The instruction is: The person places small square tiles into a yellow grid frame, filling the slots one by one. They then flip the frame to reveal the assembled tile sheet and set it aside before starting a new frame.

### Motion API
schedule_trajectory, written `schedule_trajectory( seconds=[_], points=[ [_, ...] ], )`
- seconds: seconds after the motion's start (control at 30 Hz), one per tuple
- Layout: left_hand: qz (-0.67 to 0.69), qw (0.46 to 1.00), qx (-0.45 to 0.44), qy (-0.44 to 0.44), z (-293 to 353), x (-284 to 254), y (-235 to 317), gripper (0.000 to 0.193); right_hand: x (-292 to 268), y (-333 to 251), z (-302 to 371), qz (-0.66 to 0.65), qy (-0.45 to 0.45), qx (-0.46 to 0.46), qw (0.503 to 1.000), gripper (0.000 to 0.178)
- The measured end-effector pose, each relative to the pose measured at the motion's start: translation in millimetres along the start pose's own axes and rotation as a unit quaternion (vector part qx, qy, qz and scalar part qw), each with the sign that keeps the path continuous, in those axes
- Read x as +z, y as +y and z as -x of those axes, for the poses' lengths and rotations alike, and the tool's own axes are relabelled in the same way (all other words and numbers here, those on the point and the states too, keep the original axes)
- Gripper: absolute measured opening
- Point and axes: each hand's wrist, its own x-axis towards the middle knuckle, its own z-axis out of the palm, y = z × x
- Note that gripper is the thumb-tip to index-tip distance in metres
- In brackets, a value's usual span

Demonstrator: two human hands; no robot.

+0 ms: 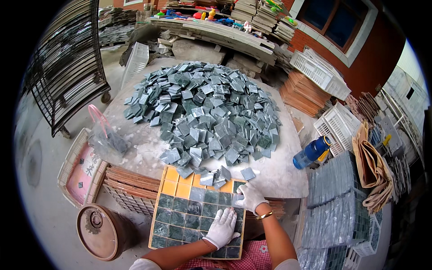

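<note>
Left hand (222, 228) splays empty atop green tiles (192, 221); right hand (252, 198), ahead-right, curls over another tile (236, 201), grip unclear; squaring edges should help.

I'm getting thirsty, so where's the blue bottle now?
In the head view, the translucent blue bottle is at the right edge of the pale tabletop, up and right of the white-gloved right hand, beside white slatted crates.

Green tiles (192, 221) partly fill a yellow tray (183, 191)
</note>
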Motion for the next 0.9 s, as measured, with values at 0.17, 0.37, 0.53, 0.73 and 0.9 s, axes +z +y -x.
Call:
schedule_trajectory(
  seconds=[0.17,0.37,0.53,0.73,0.9],
  points=[
    [0.018,0.999,0.016,0.033,8.4,-5.5,-8.9,0.073,-11.3,-9.4,15.9,-0.008,0.094,-0.08,0.992,0.017],
    [0.065,0.997,-0.008,0.048,46.9,-20.3,-33.8,0.062,16.8,-5.2,55.0,-0.056,0.143,-0.152,0.976,0.027],
    [0.124,0.982,-0.098,0.106,63.1,-49.7,-69.3,0.054,31.9,5.1,54.3,-0.064,0.192,-0.093,0.975,0.028],
    [0.146,0.961,-0.151,0.178,72.8,-54.2,-93.5,0.045,31.0,1.9,44.8,-0.019,0.208,-0.085,0.974,0.025],
    [0.142,0.964,-0.141,0.174,55.5,-57.4,-86.4,0.044,11.1,-8.4,30.9,-0.157,0.043,0.021,0.986,0.029]
  ],
)
